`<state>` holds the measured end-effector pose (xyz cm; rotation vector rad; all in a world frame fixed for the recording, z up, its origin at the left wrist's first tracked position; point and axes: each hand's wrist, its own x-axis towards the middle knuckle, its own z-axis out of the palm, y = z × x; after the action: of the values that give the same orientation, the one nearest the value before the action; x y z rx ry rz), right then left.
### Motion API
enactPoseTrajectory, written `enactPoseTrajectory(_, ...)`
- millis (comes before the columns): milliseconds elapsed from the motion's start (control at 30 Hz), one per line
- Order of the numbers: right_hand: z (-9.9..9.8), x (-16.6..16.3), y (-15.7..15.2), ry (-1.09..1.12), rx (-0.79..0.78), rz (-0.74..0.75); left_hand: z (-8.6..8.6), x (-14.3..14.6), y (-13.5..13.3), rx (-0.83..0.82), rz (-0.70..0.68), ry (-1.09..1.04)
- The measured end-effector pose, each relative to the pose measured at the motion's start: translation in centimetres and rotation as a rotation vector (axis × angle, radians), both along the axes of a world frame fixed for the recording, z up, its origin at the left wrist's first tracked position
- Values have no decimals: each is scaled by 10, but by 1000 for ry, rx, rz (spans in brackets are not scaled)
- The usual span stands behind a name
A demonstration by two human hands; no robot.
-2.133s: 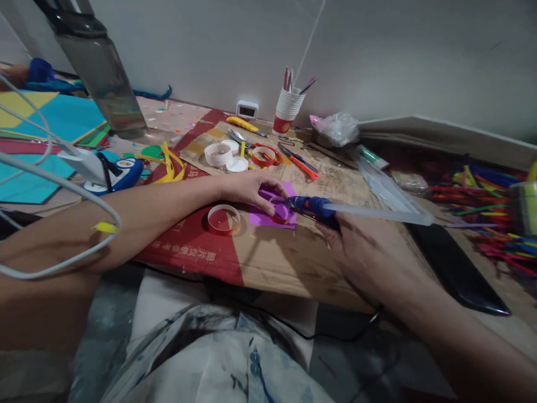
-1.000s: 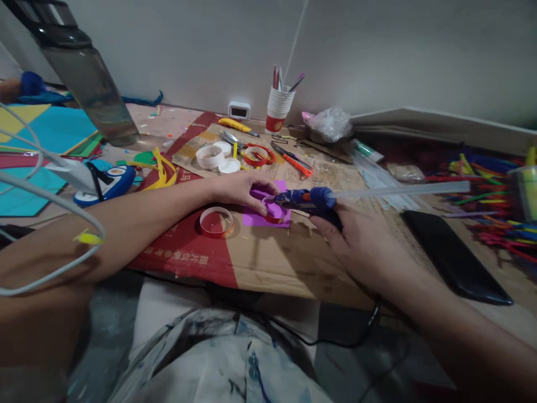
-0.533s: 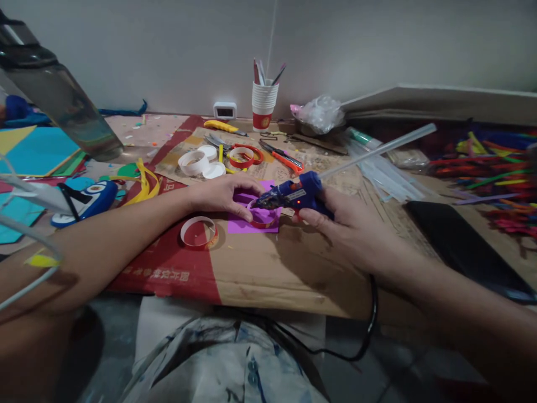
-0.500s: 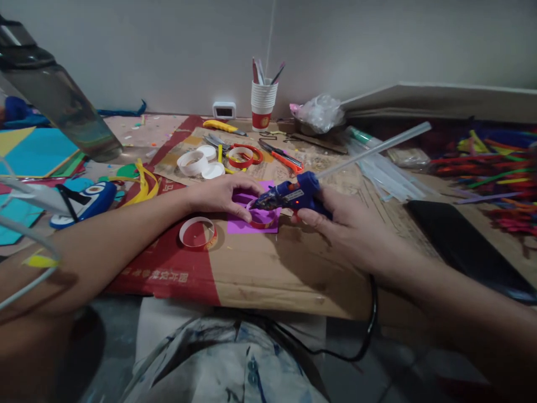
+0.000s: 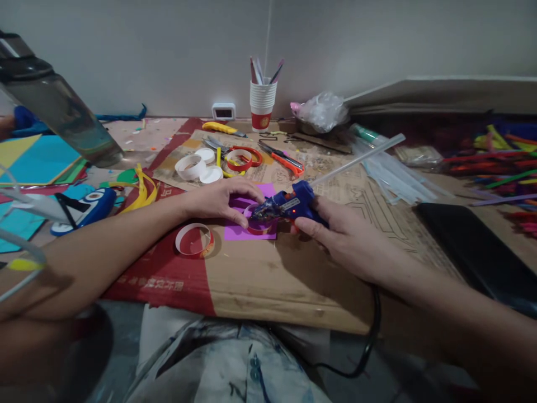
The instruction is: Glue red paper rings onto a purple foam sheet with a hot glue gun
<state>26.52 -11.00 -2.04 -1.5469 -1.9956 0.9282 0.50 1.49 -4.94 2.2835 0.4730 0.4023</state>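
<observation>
My right hand (image 5: 335,229) is wrapped round a blue hot glue gun (image 5: 300,202), a long clear glue stick (image 5: 361,159) jutting from its back. The gun's nozzle points left, down at a red paper ring (image 5: 259,228) that stands on a purple paper square (image 5: 235,232). Thumb and fingers of my left hand (image 5: 226,201) close on the left side of this ring; the exact contact is partly hidden. Nearer me, a second paper ring (image 5: 194,240), white inside and red outside, rests on the cardboard (image 5: 268,280).
Behind are white rings (image 5: 190,167), orange scissors (image 5: 251,152), a red box cutter (image 5: 285,159), a yellow cutter (image 5: 220,129) and stacked paper cups (image 5: 263,106). A black phone (image 5: 474,252) and glue sticks (image 5: 394,173) lie right; a bottle (image 5: 62,106) stands left. The gun's cord (image 5: 373,336) hangs over the edge.
The view has shifted slightly. The glue gun has turned a little, its glue stick's end now lower and further left. Both hands keep their holds at the purple paper.
</observation>
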Motion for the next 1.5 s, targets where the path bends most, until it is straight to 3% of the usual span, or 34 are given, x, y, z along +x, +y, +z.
enactPoseTrajectory(533,-1,5,0,103,-86,14,1,1,0,-25,-11,-17)
enactPoseTrajectory(900,-6,-5,0,138,-24,-43,-3,-1,1,-6,26,-18)
enactPoseTrajectory(1200,-2,5,-5,106,-130,-27,1,4,-1,-48,-22,-29)
enactPoseTrajectory(1500,-8,0,0,160,-59,-59,2,4,-3,-83,-7,-35)
